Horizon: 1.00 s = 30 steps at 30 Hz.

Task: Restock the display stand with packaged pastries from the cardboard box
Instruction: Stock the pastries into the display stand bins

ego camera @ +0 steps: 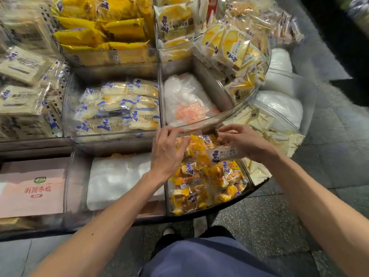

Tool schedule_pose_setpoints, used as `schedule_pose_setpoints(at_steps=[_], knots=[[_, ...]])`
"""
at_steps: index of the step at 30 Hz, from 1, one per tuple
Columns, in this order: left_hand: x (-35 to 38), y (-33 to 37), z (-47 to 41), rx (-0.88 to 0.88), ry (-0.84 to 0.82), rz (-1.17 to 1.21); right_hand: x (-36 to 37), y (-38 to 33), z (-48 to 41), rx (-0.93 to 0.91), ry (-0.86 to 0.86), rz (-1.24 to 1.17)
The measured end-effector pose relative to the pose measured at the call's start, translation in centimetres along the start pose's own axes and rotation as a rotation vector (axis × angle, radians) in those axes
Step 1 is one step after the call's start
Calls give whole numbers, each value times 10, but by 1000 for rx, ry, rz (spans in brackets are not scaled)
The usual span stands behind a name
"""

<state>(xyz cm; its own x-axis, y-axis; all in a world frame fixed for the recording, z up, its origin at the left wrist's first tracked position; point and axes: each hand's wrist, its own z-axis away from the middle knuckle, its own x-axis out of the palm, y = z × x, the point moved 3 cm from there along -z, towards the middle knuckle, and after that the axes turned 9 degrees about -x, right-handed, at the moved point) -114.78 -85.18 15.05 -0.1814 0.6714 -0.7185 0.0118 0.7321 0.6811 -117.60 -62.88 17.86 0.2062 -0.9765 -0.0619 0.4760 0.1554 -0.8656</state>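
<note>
the right hand (244,143) has its fingers curled over one pastry packet (224,153), a clear wrapper with a white printed label. it seems to grasp the packet near one end, just above the front compartment (247,180) of the display stand (199,127). the left hand (166,156) is released: its fingers are spread and nearly straight, and they rest on the pile of yellow and orange packets (201,186) that already fills this compartment.

i judge such a packet to be very light and soft. the film looks smooth, so it may slip between dry fingers, and the small cake inside would be crushed by a hard squeeze. the better place to take hold is the flat sealed end, or the two long sides with light pressure. the pile is loose, so a new packet may slide off if it is not laid flat. a pink carton (32,186) sits at the left; whether it is the supply box i cannot tell.
</note>
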Motion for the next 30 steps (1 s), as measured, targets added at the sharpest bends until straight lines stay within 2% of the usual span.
schedule_pose_setpoints(at_steps=[2, 5, 7, 11, 15, 19, 25, 30], knots=[[0, 27, 8, 52, -251, 141, -1, -2, 23, 2, 27, -121], [6, 59, 22, -125, -697, 341, 0, 0, 56, -29, 45, -216], [8, 77, 29, -212, -821, 431, -2, 2, 76, -44, 93, -279], [17, 110, 26, -181, -842, 390, -26, 19, 102, -112, 164, -339], [42, 148, 12, 20, -751, 232, -72, 37, 116, -165, 125, -317], [87, 205, 3, 104, -715, 168, -145, 48, 113, -208, 195, -372], [168, 298, 4, -103, -657, 409, -270, 49, 105, -241, 276, -401], [207, 335, -5, -244, -583, 514, -344, 33, 77, -278, 280, -346]])
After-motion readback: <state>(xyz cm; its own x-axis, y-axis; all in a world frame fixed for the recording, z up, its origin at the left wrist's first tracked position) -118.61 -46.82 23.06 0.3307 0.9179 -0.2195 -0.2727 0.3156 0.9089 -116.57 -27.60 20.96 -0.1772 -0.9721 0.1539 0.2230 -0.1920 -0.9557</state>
